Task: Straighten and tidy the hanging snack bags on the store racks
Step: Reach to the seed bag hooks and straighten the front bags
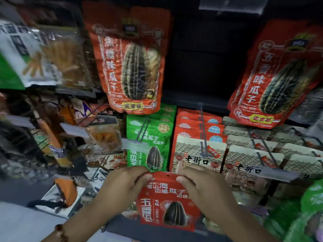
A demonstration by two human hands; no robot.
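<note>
A small red sunflower-seed bag (167, 203) is held upright low in the middle of the view, in front of the racks. My left hand (122, 186) pinches its top left corner. My right hand (197, 184) pinches its top right corner. A small hang hole shows at the bag's top edge between my thumbs. Right behind it hang green seed bags (148, 137) and beige and red bags (197, 154) on pegs.
Large orange-red seed bags hang above at the centre (129, 67) and at the right (276, 77). Clear bags of snack sticks (52, 55) hang upper left. Metal pegs with plastic price strips (277, 173) jut out. More green bags (305, 212) sit lower right.
</note>
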